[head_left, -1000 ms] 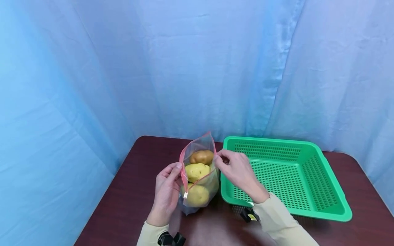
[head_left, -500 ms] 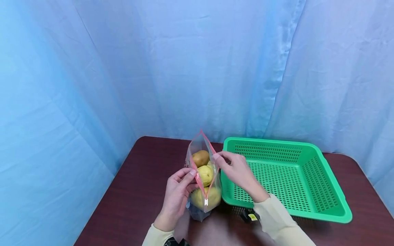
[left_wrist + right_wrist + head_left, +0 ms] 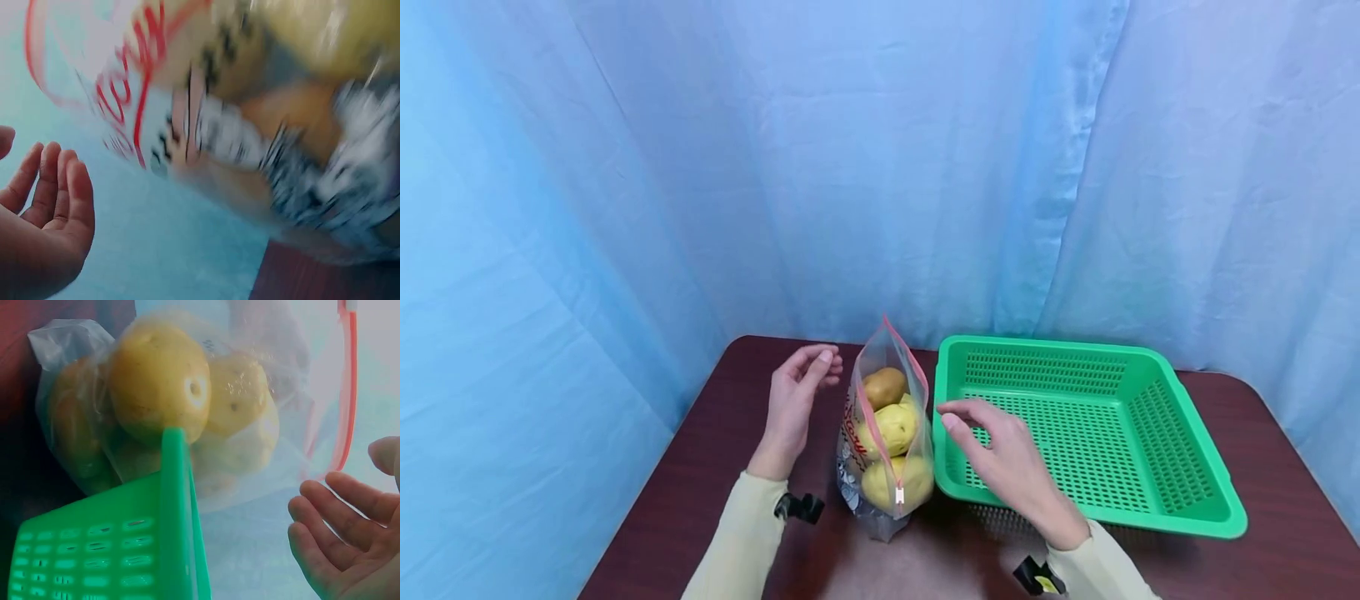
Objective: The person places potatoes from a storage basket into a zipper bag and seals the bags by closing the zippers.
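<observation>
A clear zipper bag (image 3: 880, 518) with a pink-red rim and a white slider (image 3: 899, 496) stands on the table, its mouth parted. Inside are several potatoes (image 3: 891, 429), some yellow and one browner at the back. Red and black print shows on the bag's side in the left wrist view. My left hand (image 3: 793, 400) hovers left of the bag, fingers loosely bent and holding nothing. To the bag's right, my right hand (image 3: 1003, 454) is held over the near left rim of a green basket, thumb and fingers apart with nothing between them.
The green plastic basket (image 3: 1206, 450), with slotted walls and a mesh floor, sits right beside the bag. The dark wooden table (image 3: 700, 467) ends at a blue curtain (image 3: 880, 167) behind and to the left.
Both hands have let go of the bag's rim. The left hand has moved left and away, the right hand slightly right and toward me. The bag stands by itself with its mouth parted.
</observation>
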Demonstrator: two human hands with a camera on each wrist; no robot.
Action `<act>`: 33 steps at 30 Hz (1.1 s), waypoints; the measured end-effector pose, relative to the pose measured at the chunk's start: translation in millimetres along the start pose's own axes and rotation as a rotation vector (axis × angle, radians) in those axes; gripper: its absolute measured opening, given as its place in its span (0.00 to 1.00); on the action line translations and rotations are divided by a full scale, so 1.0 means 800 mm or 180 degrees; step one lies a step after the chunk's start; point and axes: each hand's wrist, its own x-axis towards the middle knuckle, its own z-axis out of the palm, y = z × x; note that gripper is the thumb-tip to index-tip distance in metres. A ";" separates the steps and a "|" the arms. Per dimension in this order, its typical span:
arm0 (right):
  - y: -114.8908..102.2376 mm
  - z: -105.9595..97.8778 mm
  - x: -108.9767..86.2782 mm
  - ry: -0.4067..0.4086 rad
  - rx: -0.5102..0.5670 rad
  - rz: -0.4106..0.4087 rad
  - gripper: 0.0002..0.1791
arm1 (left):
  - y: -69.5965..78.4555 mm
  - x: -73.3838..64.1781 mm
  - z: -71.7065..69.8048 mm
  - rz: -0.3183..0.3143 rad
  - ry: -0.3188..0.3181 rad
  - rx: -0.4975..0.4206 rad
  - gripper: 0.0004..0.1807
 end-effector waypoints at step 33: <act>0.011 0.016 -0.036 0.0331 -0.0176 -0.1087 0.16 | -0.045 0.078 0.014 -0.0397 -0.0675 -0.0901 0.04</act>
